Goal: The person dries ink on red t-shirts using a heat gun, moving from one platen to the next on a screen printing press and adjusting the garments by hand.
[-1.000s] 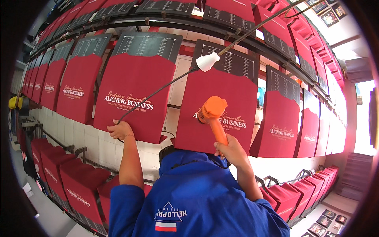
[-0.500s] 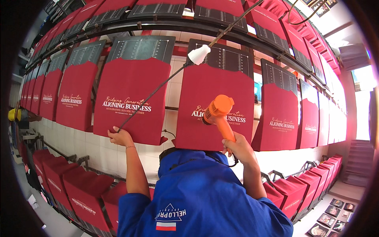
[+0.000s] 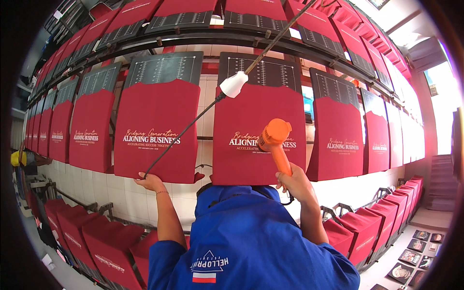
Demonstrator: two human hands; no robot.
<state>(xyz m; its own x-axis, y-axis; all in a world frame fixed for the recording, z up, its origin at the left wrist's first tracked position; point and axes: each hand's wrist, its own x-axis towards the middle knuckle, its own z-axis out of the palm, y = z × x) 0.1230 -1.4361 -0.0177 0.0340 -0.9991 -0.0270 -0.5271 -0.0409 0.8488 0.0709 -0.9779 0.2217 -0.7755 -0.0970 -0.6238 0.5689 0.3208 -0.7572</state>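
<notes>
My right hand [image 3: 296,184] is closed round the handle of an orange hair dryer [image 3: 276,133]. Its nozzle points left and down over the printed lettering of a red T-shirt [image 3: 241,116], covering part of the print. That shirt is stretched on a dark board [image 3: 256,70] with white ruler marks. At the lower edge of the neighbouring red T-shirt [image 3: 154,111], my left hand [image 3: 152,183] has its fingers closed on a black power cord [image 3: 186,126]. The cord slants up to a white plug connector [image 3: 234,84], which hangs from a cable in front of the boards.
Long rows of boards dressed in red shirts run left and right, with a farther row beyond a dark metal rail [image 3: 212,35]. Behind me stands another row of shirt-covered boards [image 3: 365,234]. Pale floor tiles [image 3: 121,198] show between the rows.
The view has turned slightly, so the boards sit a little lower and farther left. The hair dryer has shifted right across the shirt's print. My left hand stays on the cord.
</notes>
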